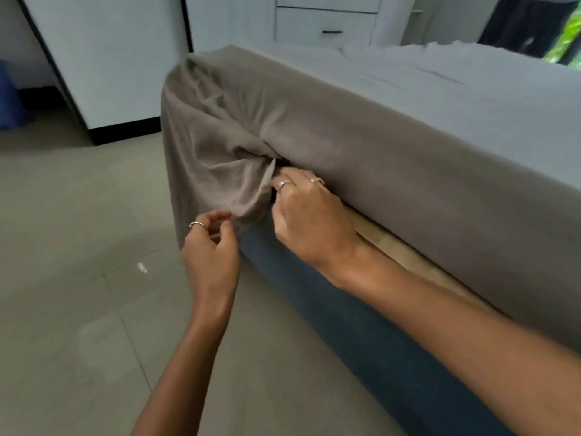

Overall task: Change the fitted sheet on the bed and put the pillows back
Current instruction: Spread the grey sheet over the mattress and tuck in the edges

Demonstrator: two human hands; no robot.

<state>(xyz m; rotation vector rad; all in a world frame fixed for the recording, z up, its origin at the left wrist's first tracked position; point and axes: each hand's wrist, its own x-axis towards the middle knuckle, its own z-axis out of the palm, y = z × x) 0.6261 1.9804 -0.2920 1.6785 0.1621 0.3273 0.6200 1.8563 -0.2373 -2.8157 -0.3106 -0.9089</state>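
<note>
At the far left a blue object [9,99] sits on the tiled floor [78,309], beside a white cabinet [125,73] with a black base. A small white scrap [142,267] lies on the tiles nearer the camera.

The left hand [210,247] is raised at the hanging corner of the sheet [345,127], just below its loose fold. Its fingers [220,220] are curled, thumb and fingertips drawn close together at the lower edge of the cloth; the blur makes it impossible to tell whether they actually pinch the hem or only touch it. A ring shows on one finger.

The taupe sheet covers the mattress corner and side, bunched and wrinkled at the corner, where slack cloth droops over the end of the blue bed base [345,325].

The right hand [308,215] is at the gap between mattress and base, knuckles up, two rings visible. Its fingers are bent and tucked into the sheet's gathered edge under the mattress; the fingertips are hidden by cloth, and they appear to grip the fabric there. The forearm lies along the top of the base, over a wooden slat [408,256] that shows beneath the mattress.

Further right the top of the bed is pale grey and rumpled. Behind it stand white drawers [327,26] with a dark handle, and green leaves [566,42] show at the far right.
</note>
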